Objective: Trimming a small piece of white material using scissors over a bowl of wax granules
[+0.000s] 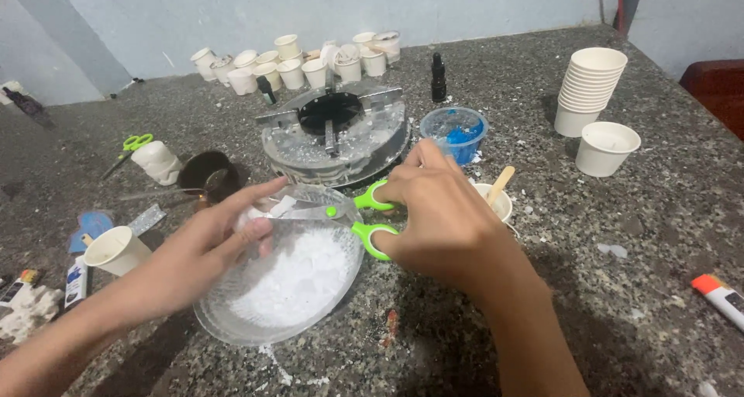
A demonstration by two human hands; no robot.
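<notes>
My right hand grips green-handled scissors with fingers through the loops, blades pointing left over a clear plastic bowl filled with white powder and chunks. My left hand holds a small white piece at the bowl's far rim, right at the scissor blades.
A round glass-topped gas stove sits behind the bowl. A blue-tinted plastic cup, a paper cup with a wooden stick, a cup stack, several small white cups, dropper bottles, a second pair of scissors and a marker lie around.
</notes>
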